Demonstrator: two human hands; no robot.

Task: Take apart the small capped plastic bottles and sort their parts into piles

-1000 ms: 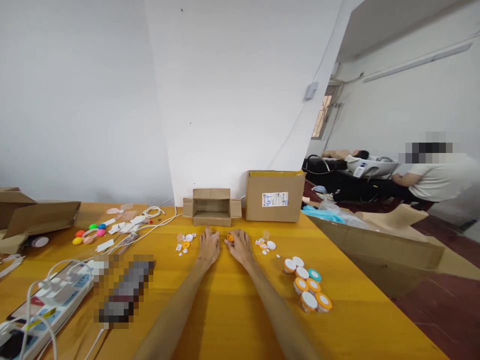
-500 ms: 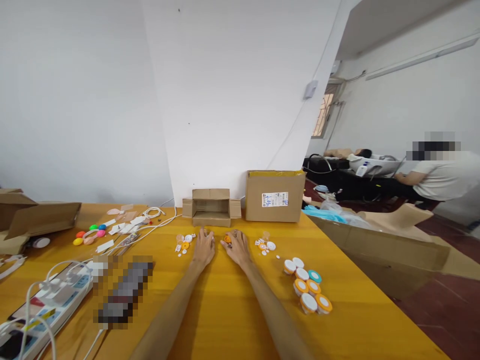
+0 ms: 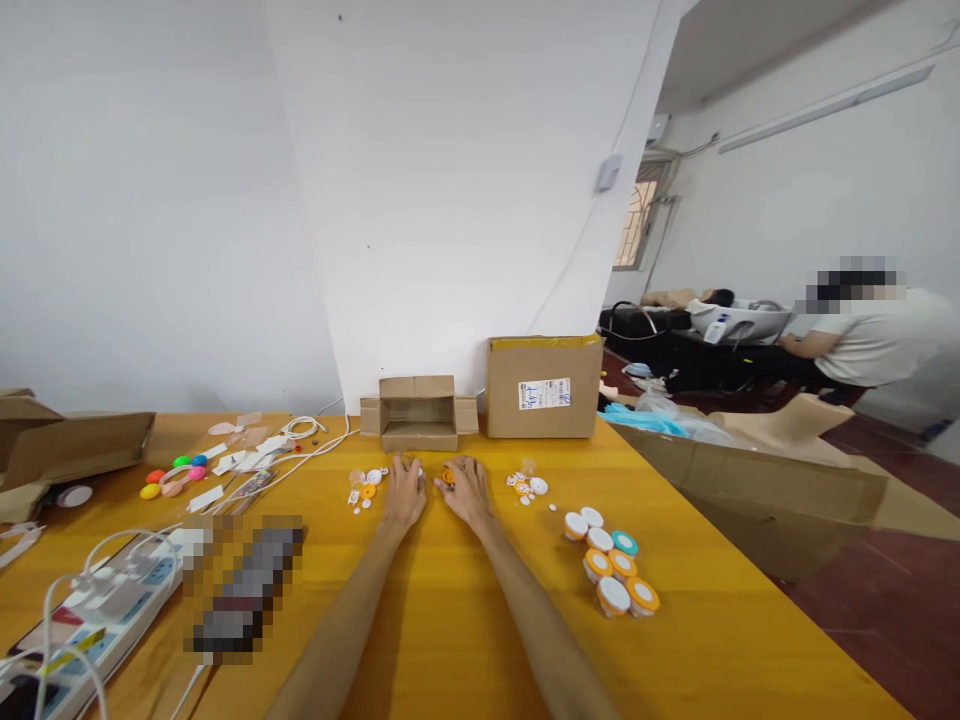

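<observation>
My left hand [image 3: 406,492] rests low over the table in front of the small open carton, its fingers curled down over something mostly hidden; a bit of white shows at its thumb side. Close to its right, my right hand [image 3: 466,490] has its fingers bent around an orange round plastic piece [image 3: 449,475]. To the left of my hands lies a cluster of small loose parts, with a white cap [image 3: 373,477] and an orange ring [image 3: 367,492]. A similar cluster with a white cap [image 3: 538,486] and small dotted white pieces [image 3: 520,486] lies to the right.
Behind my hands stand an open carton [image 3: 420,442] and a taped carton [image 3: 544,410]. Several capped round containers [image 3: 613,596] sit at right. At left are coloured balls [image 3: 155,478], cables, a phone [image 3: 251,590] and a power strip [image 3: 142,590]. A person [image 3: 870,340] sits far right.
The view has shifted slightly, so everything appears a little further left. My hands keep nearly the same place, fingers moving only slightly over the pieces.
</observation>
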